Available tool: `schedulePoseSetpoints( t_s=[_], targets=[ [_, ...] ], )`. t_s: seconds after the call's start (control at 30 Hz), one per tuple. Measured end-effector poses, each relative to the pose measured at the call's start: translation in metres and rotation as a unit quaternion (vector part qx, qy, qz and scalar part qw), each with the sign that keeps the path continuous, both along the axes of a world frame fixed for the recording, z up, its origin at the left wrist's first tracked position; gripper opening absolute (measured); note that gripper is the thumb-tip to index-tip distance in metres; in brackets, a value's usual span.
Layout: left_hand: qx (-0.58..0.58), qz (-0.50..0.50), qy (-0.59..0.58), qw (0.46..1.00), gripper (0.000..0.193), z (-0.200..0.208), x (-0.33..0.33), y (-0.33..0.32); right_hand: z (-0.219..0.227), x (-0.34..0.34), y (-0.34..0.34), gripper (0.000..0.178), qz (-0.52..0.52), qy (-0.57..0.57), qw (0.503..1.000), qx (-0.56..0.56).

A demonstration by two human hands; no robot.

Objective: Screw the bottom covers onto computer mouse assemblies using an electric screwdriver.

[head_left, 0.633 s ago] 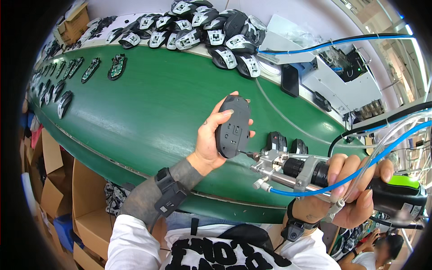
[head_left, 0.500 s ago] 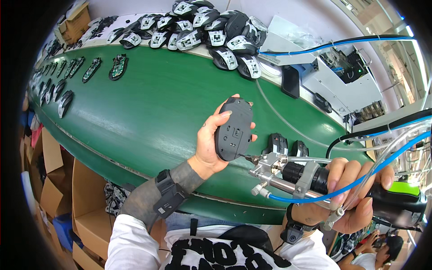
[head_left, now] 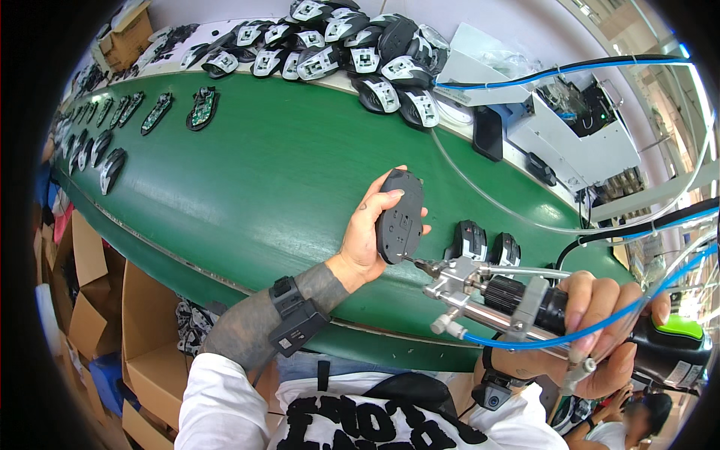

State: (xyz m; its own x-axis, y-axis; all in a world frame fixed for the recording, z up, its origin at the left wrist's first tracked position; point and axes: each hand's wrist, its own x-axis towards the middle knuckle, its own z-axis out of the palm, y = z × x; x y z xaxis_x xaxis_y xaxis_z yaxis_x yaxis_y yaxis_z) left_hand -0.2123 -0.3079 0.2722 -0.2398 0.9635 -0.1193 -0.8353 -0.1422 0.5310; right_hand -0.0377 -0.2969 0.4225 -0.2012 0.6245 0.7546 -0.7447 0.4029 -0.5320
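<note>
My left hand is closed around a black computer mouse, its underside with screw holes facing me. My right hand grips an electric screwdriver, black and green, with a metal feed head and clear and blue air hoses. The screwdriver's tip meets the lower end of the mouse's underside; whether a screw is there is too small to tell. Two dark mice, a larger and a smaller-looking one, lie on the green belt just beyond the screwdriver head.
Across the green conveyor belt, circuit-board mouse bases and grey-black shells lie in rows at the left. Mouse covers are heaped on the far ledge. A white machine stands far right. Cardboard boxes sit below left; another person is lower right.
My left hand and the mouse have shifted slightly right. The screwdriver in my right hand has moved a little right and down, its tip still at the mouse's lower end.
</note>
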Motion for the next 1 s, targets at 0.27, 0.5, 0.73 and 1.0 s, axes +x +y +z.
schedulePoseSetpoints(
  t_s=[0.27, 0.5, 0.73, 1.0],
  targets=[
    [0.034, -0.024, -0.037, 0.998, 0.051, 0.005, 0.007, -0.004, -0.006, -0.009, -0.001, 0.045, -0.004, -0.017, 1.000, 0.005],
    [0.032, 0.047, 0.412, 0.909, 0.050, 0.008, -0.006, 0.001, 0.001, -0.008, 0.006, 0.048, 0.100, -0.067, 0.993, 0.002],
    [-0.061, 0.070, 0.757, 0.646, 0.055, -0.013, -0.012, 0.002, 0.024, 0.019, 0.022, 0.042, 0.228, -0.219, 0.949, -0.002],
    [0.043, 0.162, 0.752, 0.637, 0.049, 0.044, -0.074, -0.070, 0.002, 0.014, 0.015, 0.068, -0.063, -0.132, 0.988, -0.047]
  ],
)
